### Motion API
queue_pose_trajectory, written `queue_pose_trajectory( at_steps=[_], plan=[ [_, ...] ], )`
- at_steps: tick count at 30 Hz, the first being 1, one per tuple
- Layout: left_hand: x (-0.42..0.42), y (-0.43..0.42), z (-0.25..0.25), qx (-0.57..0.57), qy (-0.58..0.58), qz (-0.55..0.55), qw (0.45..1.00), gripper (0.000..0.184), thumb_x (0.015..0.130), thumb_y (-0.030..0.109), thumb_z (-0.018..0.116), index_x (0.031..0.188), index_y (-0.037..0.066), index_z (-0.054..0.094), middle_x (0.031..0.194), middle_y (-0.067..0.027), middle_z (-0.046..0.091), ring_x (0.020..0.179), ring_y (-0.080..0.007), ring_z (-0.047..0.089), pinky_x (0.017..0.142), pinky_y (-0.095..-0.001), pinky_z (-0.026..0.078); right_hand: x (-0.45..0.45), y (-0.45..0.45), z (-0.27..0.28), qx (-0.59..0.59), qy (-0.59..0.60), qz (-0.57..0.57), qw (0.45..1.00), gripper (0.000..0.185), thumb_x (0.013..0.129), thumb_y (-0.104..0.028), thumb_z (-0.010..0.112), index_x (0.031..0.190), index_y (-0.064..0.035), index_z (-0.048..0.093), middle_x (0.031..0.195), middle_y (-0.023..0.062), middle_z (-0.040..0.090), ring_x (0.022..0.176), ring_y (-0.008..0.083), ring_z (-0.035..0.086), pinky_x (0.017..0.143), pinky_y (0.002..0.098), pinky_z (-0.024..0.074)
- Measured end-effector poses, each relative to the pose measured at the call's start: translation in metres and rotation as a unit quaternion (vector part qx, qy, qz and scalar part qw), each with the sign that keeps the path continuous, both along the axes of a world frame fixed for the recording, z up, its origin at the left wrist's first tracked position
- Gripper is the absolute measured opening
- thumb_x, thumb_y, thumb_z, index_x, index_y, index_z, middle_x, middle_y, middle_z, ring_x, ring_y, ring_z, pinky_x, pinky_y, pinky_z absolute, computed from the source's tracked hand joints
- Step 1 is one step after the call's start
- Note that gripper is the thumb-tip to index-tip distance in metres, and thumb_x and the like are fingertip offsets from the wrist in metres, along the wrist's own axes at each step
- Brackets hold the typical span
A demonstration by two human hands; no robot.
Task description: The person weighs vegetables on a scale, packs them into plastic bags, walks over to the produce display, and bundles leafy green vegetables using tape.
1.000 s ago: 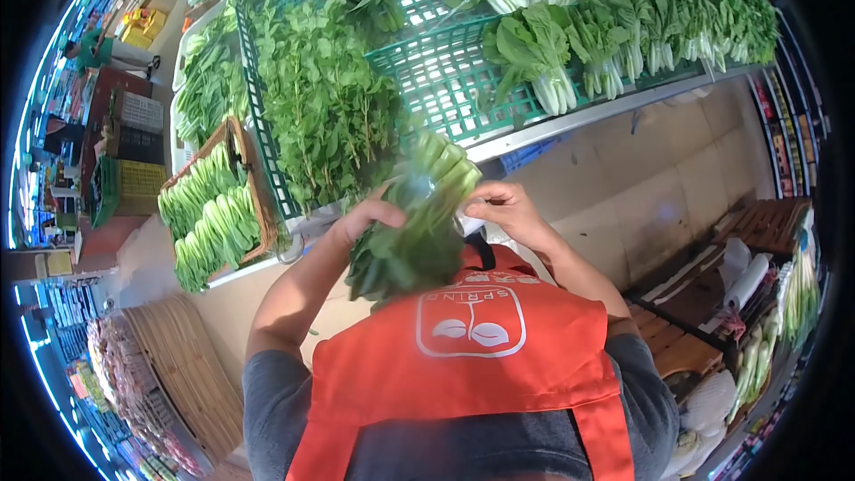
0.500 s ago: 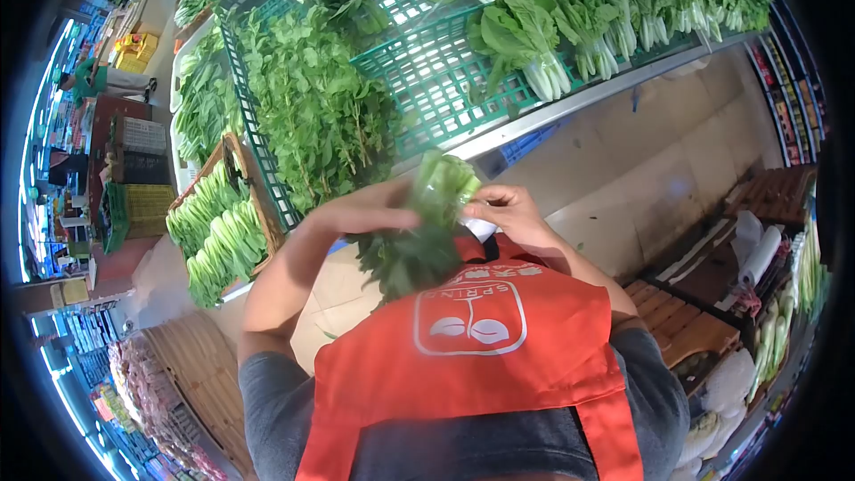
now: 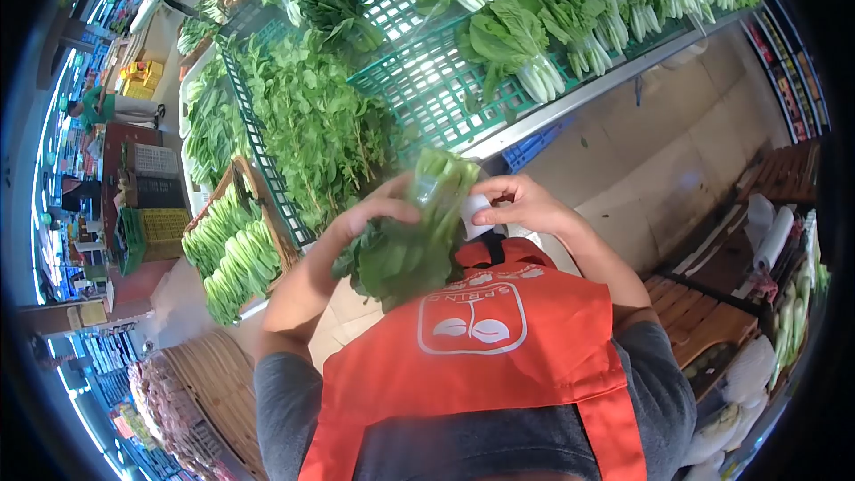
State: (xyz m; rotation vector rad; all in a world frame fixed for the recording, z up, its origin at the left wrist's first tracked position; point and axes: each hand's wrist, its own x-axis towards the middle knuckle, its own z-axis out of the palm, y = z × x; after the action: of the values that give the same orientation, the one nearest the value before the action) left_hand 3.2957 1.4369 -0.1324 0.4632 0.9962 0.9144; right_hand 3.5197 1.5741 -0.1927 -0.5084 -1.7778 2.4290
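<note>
In front of my chest, a bunch of leafy greens (image 3: pixel 401 254) is held with its pale cut stems up and its dark leaves hanging down. My left hand (image 3: pixel 383 205) is closed round it from the left side. A shiny clear patch, like film or tape, shows on the stems. On the right, my right hand (image 3: pixel 521 205) pinches a small white roll-like item (image 3: pixel 477 216) beside the stems; its exact kind is hard to make out. A red apron (image 3: pixel 472 338) lies just below the bunch.
Ahead, green plastic crates (image 3: pixel 427 89) hold bundles of bok choy (image 3: pixel 525 44) and a leafy heap (image 3: pixel 312 116). A metal shelf edge (image 3: pixel 588 111) runs in front. More greens (image 3: pixel 236 258) fill a wooden-sided box at left. Wooden crates (image 3: pixel 704 312) stand at right. A person (image 3: pixel 107 107) stands far left.
The bunch has turned, with its leaves spreading more to the left and its stems showing more. The white item in my right hand is more visible. The whole view has shifted slightly.
</note>
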Motion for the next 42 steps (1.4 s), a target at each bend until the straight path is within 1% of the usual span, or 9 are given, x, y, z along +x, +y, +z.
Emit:
queue_pose_trajectory(
  at_steps=[7, 15, 18, 23, 26, 31, 35, 38, 42],
  plan=[
    [0.02, -0.018, -0.033, 0.008, -0.231, 0.072, 0.97, 0.066, 0.079, 0.014, 0.053, 0.139, 0.003, 0.025, 0.134, -0.014, 0.042, 0.119, -0.0206, 0.045, 0.102, -0.0335, 0.034, 0.002, -0.012, 0.0, 0.053, 0.039, -0.006, 0.998, 0.024, 0.088, -0.017, 0.059, 0.105, 0.0005, 0.06, 0.087, -0.0002, 0.06, 0.078, 0.0056, 0.052, 0.07, 0.0223, 0.0428],
    [-0.004, -0.002, -0.017, -0.054, 0.079, -0.048, 0.994, 0.081, 0.077, 0.024, 0.069, 0.138, 0.0, 0.022, 0.128, -0.0166, 0.044, 0.114, -0.0211, 0.047, 0.097, -0.0321, 0.037, 0.0, -0.027, -0.018, 0.028, -0.013, -0.086, 0.996, 0.02, 0.088, -0.013, 0.057, 0.1, 0.0014, 0.062, 0.091, 0.0037, 0.063, 0.084, 0.0069, 0.055, 0.073, 0.0227, 0.0435],
    [0.017, 0.009, -0.006, 0.072, 0.266, -0.115, 0.954, 0.084, 0.074, 0.027, 0.072, 0.138, 0.002, 0.024, 0.129, -0.0147, 0.043, 0.114, -0.0204, 0.046, 0.096, -0.0305, 0.037, -0.005, -0.029, -0.018, 0.068, -0.036, -0.077, 0.994, 0.019, 0.086, -0.012, 0.057, 0.099, 0.0015, 0.063, 0.09, 0.0036, 0.063, 0.082, 0.0074, 0.056, 0.072, 0.0232, 0.0444],
    [0.024, 0.018, -0.027, 0.007, 0.424, -0.014, 0.905, 0.054, 0.068, 0.021, 0.074, 0.115, 0.003, 0.054, 0.1, -0.0087, 0.063, 0.094, -0.0187, 0.058, 0.087, -0.0318, 0.044, -0.009, -0.017, 0.006, 0.131, -0.09, -0.065, 0.985, 0.02, 0.085, -0.012, 0.059, 0.1, 0.0007, 0.063, 0.087, 0.003, 0.064, 0.077, 0.0075, 0.056, 0.069, 0.0234, 0.0453],
    [0.025, 0.023, 0.0, -0.017, 0.345, 0.0, 0.938, 0.056, 0.067, 0.021, 0.075, 0.114, 0.0, 0.054, 0.102, -0.0083, 0.062, 0.094, -0.0163, 0.058, 0.085, -0.0309, 0.044, -0.007, -0.009, -0.014, 0.098, 0.0, -0.07, 0.993, 0.022, 0.082, -0.016, 0.063, 0.098, 0.0, 0.064, 0.083, 0.0044, 0.063, 0.073, 0.0071, 0.055, 0.062, 0.0237, 0.044],
    [0.016, 0.028, 0.003, -0.005, 0.239, -0.038, 0.97, 0.046, 0.067, 0.013, 0.071, 0.11, 0.003, 0.058, 0.096, -0.0046, 0.062, 0.086, -0.0142, 0.056, 0.08, -0.0272, 0.044, -0.002, 0.005, -0.001, 0.118, -0.016, 0.012, 0.993, 0.027, 0.081, -0.012, 0.065, 0.105, -0.0012, 0.06, 0.096, 0.0034, 0.062, 0.084, 0.0084, 0.056, 0.073, 0.0239, 0.0456],
    [0.022, 0.022, 0.01, 0.078, 0.155, -0.024, 0.985, 0.056, 0.073, 0.026, 0.073, 0.119, 0.004, 0.051, 0.11, -0.0073, 0.058, 0.098, -0.0173, 0.054, 0.087, -0.0316, 0.042, -0.003, 0.004, 0.012, 0.067, -0.015, 0.011, 0.998, 0.028, 0.078, -0.01, 0.067, 0.104, -0.001, 0.062, 0.095, 0.0042, 0.063, 0.087, 0.0111, 0.057, 0.077, 0.0272, 0.0468],
    [0.024, 0.024, 0.0, 0.055, 0.406, -0.04, 0.911, 0.072, 0.063, 0.043, 0.077, 0.118, 0.004, 0.051, 0.109, -0.012, 0.06, 0.098, -0.0224, 0.057, 0.085, -0.0326, 0.044, -0.006, 0.01, 0.007, 0.185, -0.044, 0.038, 0.981, 0.022, 0.083, -0.015, 0.064, 0.099, -0.0006, 0.065, 0.09, 0.0047, 0.065, 0.083, 0.0111, 0.057, 0.074, 0.0247, 0.045],
    [0.016, 0.022, -0.013, 0.084, 0.462, -0.05, 0.881, 0.081, 0.058, 0.051, 0.075, 0.116, -0.001, 0.05, 0.104, -0.0197, 0.061, 0.096, -0.0306, 0.059, 0.084, -0.0362, 0.045, -0.01, 0.002, -0.001, 0.122, -0.087, 0.029, 0.988, 0.021, 0.085, -0.018, 0.062, 0.097, -0.0013, 0.066, 0.086, 0.0021, 0.065, 0.079, 0.0075, 0.054, 0.071, 0.024, 0.0433]
  ],
)
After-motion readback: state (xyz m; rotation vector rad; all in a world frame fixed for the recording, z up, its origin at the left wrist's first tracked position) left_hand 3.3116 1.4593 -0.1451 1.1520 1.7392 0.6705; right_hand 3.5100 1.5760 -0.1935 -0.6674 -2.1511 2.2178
